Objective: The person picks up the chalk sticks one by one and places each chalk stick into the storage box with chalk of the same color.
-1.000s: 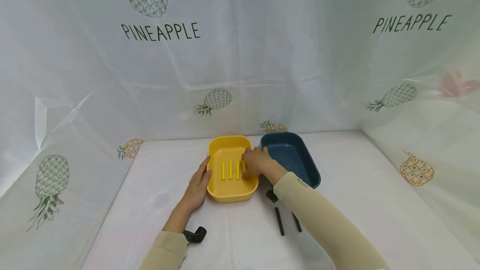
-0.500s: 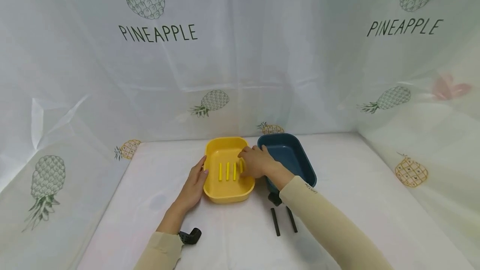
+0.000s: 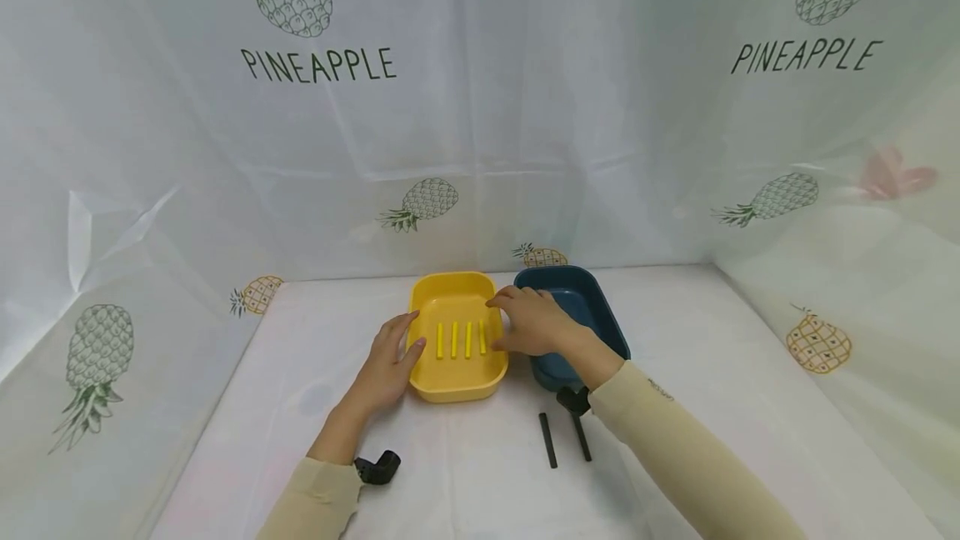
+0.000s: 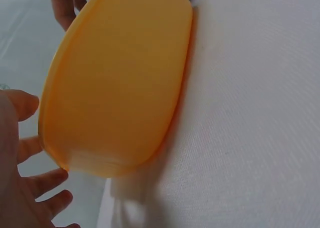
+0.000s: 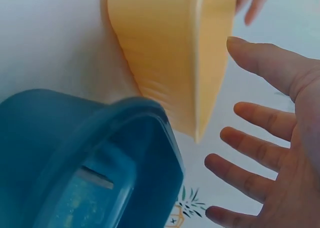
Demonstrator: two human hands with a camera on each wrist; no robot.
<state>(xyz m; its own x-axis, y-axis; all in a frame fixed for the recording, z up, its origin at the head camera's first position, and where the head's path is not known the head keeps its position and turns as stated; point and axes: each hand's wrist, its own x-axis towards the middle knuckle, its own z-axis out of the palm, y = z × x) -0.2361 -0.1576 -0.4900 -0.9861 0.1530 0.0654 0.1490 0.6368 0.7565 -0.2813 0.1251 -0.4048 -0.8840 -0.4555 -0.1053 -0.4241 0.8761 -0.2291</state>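
A yellow tray (image 3: pixel 459 386) sits on the table with several short yellow sticks (image 3: pixel 453 341) lying side by side in it. At its left rim is my left hand (image 3: pixel 384 369), fingers spread; in the left wrist view its fingertips (image 4: pixel 52 180) are by the rim, and contact is hard to tell. My right hand (image 3: pixel 536 323) hovers over the tray's right rim and the blue tray, its fingers apart with nothing between them. The blue tray (image 3: pixel 611 319) stands right beside the yellow one, partly hidden by that hand. A dark stick (image 5: pixel 97 177) lies inside it.
Two black sticks (image 3: pixel 548 440) lie on the white-covered table in front of the blue tray. A pineapple-print sheet (image 3: pixel 480 123) rises behind and at both sides. Each wrist carries a black camera (image 3: pixel 378 467).
My right hand has drawn back to the right, off the rightmost yellow stick, which now shows fully. My left thumb and fingers have spread slightly at the yellow tray's rim.
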